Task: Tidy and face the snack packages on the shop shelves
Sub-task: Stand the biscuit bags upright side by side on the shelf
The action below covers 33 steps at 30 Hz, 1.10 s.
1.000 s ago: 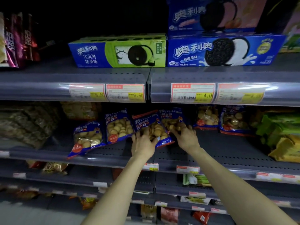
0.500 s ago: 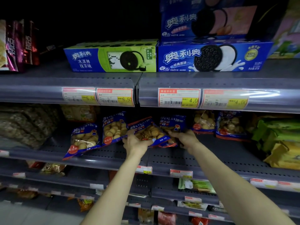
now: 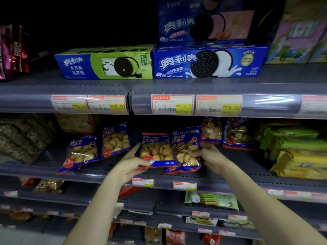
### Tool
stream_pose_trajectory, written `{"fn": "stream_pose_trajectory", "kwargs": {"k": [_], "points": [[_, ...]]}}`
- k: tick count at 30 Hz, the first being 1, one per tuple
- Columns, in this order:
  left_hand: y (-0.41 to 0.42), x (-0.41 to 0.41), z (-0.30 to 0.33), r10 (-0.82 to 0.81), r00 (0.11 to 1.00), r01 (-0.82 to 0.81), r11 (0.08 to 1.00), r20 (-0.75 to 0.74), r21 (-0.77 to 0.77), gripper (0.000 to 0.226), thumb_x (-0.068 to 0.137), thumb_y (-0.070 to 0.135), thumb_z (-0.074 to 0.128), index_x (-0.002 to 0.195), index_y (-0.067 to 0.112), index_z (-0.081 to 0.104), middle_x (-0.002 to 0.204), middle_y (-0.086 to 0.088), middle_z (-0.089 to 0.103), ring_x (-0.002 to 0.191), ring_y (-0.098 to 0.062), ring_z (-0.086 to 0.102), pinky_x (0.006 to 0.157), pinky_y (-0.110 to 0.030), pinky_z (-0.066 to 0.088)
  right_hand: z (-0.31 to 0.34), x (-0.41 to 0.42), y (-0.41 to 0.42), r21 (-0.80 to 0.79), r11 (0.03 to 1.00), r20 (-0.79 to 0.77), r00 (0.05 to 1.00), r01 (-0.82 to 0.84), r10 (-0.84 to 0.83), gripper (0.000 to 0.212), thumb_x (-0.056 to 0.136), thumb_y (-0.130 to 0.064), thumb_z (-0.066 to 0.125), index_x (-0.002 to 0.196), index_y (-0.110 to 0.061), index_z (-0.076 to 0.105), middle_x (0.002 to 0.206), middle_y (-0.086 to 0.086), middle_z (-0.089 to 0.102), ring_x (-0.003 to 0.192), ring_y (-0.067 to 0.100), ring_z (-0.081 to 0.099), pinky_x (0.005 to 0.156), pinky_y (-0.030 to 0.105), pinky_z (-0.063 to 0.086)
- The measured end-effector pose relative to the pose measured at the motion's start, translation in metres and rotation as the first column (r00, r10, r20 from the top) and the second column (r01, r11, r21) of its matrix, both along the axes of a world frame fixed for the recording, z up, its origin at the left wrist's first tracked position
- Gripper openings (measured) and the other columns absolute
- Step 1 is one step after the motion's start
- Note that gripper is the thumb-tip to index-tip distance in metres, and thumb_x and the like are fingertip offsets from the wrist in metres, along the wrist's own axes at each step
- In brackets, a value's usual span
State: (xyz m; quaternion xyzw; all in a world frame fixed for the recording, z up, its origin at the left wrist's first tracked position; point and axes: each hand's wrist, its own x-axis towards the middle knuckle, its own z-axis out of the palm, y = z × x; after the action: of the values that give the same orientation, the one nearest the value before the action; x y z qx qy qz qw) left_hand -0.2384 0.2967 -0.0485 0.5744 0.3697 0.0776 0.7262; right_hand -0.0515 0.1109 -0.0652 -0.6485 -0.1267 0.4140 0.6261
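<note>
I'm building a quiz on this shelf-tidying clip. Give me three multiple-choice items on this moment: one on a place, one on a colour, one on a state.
1. Where is the green cookie box?
A. Top shelf, left of the blue cookie box
B. Bottom shelf
C. On the floor

2. What colour is the edging on the biscuit bags?
A. Yellow
B. Blue
C. Black

3. What is the left hand doing?
A. Hanging idle
B. Pointing at a price tag
C. Gripping a biscuit bag

Answers: 1 A, the boxes sit side by side; 2 B, blue borders show; 3 C, thumb over the bag's lower edge, while the right hand grips the neighbouring bag.
</note>
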Motion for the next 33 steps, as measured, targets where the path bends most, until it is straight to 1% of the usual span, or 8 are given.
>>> {"fn": "stream_pose_trajectory", "kwargs": {"k": [7, 10, 14, 19, 23, 27, 29, 33], "points": [[-0.026, 0.016, 0.000, -0.215, 0.971, 0.213, 0.976, 0.106, 0.034, 0.095, 0.076, -0.019, 0.063, 0.146, 0.037, 0.031, 0.117, 0.003, 0.066, 0.112, -0.021, 0.063, 0.089, -0.036, 0.055, 0.013, 0.026, -0.068, 0.065, 0.998, -0.012, 1.000, 0.013, -0.012, 0.035, 0.079, 0.006, 0.066, 0.111, -0.008, 0.064, 0.105, 0.010, 0.072, 0.095, 0.020, 0.069, 0.078, 0.031, 0.054], [-0.042, 0.036, -0.001, -0.247, 0.954, 0.246, 0.969, 0.172, 0.030, 0.095, 0.078, -0.019, 0.060, 0.145, 0.041, 0.029, 0.119, 0.004, 0.065, 0.112, -0.021, 0.063, 0.087, -0.035, 0.056, 0.013, 0.039, -0.089, 0.094, 0.992, 0.005, 0.996, 0.083, -0.083, 0.039, 0.080, 0.004, 0.066, 0.116, -0.009, 0.062, 0.108, 0.011, 0.071, 0.100, 0.024, 0.067, 0.081, 0.035, 0.055], [-0.063, 0.066, -0.005, -0.253, 0.938, 0.246, 0.967, 0.236, 0.060, 0.094, 0.080, -0.014, 0.062, 0.146, 0.043, 0.025, 0.127, 0.003, 0.061, 0.116, -0.020, 0.060, 0.089, -0.039, 0.055, 0.018, 0.053, -0.106, 0.165, 0.966, 0.029, 0.978, 0.201, -0.209, 0.044, 0.078, 0.008, 0.064, 0.115, -0.015, 0.059, 0.105, 0.007, 0.070, 0.098, 0.023, 0.067, 0.070, 0.030, 0.059], [-0.087, 0.106, -0.007, -0.215, 0.934, 0.201, 0.977, 0.285, 0.076, 0.093, 0.079, -0.014, 0.061, 0.145, 0.043, 0.027, 0.123, 0.003, 0.061, 0.113, -0.020, 0.060, 0.090, -0.040, 0.053, 0.023, 0.066, -0.117, 0.175, 0.927, 0.123, 0.926, 0.333, -0.356, 0.049, 0.081, 0.013, 0.060, 0.118, -0.020, 0.054, 0.112, 0.008, 0.065, 0.103, 0.026, 0.063, 0.080, 0.038, 0.054], [-0.095, 0.130, -0.014, -0.204, 0.938, 0.179, 0.978, 0.279, 0.111, 0.095, 0.079, -0.013, 0.063, 0.147, 0.041, 0.025, 0.128, -0.001, 0.059, 0.116, -0.023, 0.058, 0.089, -0.043, 0.053, 0.024, 0.080, -0.121, 0.138, 0.900, 0.202, 0.878, 0.414, -0.435, 0.061, 0.082, 0.013, 0.059, 0.133, -0.018, 0.046, 0.116, 0.009, 0.063, 0.095, 0.025, 0.064, 0.077, 0.040, 0.055], [-0.098, 0.148, -0.024, -0.207, 0.952, 0.155, 0.961, 0.226, 0.227, 0.098, 0.078, -0.013, 0.066, 0.148, 0.040, 0.021, 0.133, 0.000, 0.056, 0.113, -0.014, 0.058, 0.080, -0.031, 0.056, 0.025, 0.089, -0.113, 0.043, 0.901, 0.404, 0.817, 0.432, -0.411, 0.060, 0.084, 0.008, 0.061, 0.137, -0.012, 0.042, 0.119, 0.003, 0.057, 0.112, 0.023, 0.056, 0.098, 0.042, 0.048], [-0.099, 0.154, -0.029, -0.186, 0.963, 0.123, 0.947, 0.194, 0.298, 0.099, 0.079, -0.011, 0.067, 0.149, 0.039, 0.018, 0.133, -0.001, 0.055, 0.115, -0.015, 0.057, 0.085, -0.033, 0.055, 0.024, 0.092, -0.105, -0.042, 0.890, 0.500, 0.781, 0.454, -0.375, 0.057, 0.083, 0.002, 0.065, 0.135, -0.009, 0.042, 0.121, 0.005, 0.057, 0.116, 0.023, 0.053, 0.100, 0.036, 0.044], [-0.102, 0.163, -0.038, -0.173, 0.974, 0.079, 0.867, 0.149, 0.492, 0.096, 0.080, -0.008, 0.067, 0.150, 0.035, 0.017, 0.138, -0.001, 0.052, 0.122, -0.013, 0.052, 0.092, -0.023, 0.047, 0.011, 0.097, -0.096, -0.164, 0.851, 0.609, 0.730, 0.500, -0.311, 0.053, 0.082, -0.002, 0.065, 0.129, -0.003, 0.040, 0.130, 0.019, 0.055, 0.122, 0.037, 0.051, 0.101, 0.041, 0.042]]}}
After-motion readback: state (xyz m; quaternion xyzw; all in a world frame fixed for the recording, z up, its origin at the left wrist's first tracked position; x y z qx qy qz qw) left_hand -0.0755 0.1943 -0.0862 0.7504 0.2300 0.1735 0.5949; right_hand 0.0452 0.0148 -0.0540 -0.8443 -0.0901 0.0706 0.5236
